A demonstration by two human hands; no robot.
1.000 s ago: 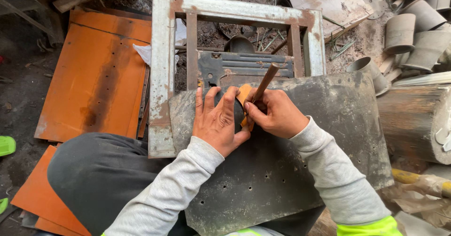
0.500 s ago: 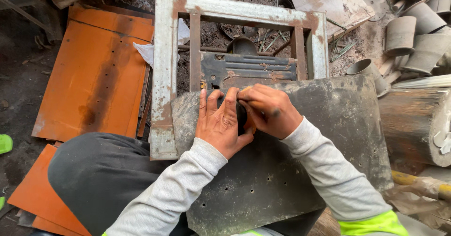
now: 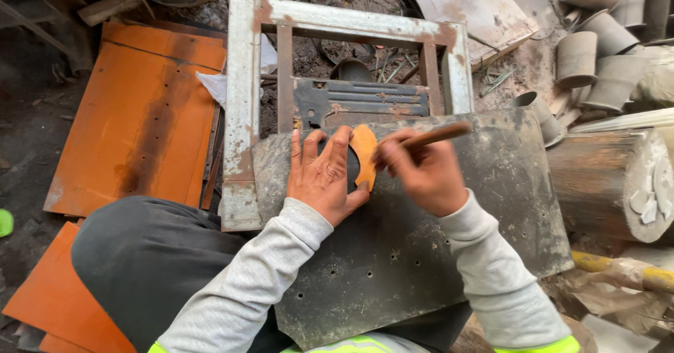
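Note:
A dark grey metal sheet (image 3: 449, 255) with small holes lies across my lap. My left hand (image 3: 321, 177) presses flat on it, fingers spread, pinning a small orange curved template (image 3: 364, 155) against the sheet. Just to the right of the template, my right hand (image 3: 421, 174) grips a thin brown stick-like tool (image 3: 439, 134), its tip hidden behind the fingers near the template's edge.
A rusty white metal frame (image 3: 242, 114) lies ahead, with a dark bracket plate (image 3: 358, 100) inside it. Orange metal sheets (image 3: 140, 121) cover the ground at left. Grey cylindrical sleeves (image 3: 577, 58) are piled at the upper right, and a wooden log (image 3: 604, 184) stands at right.
The tool in my right hand has swung from upright to nearly level, pointing right. My right hand moved round the template's right edge. The left hand stayed pressed down.

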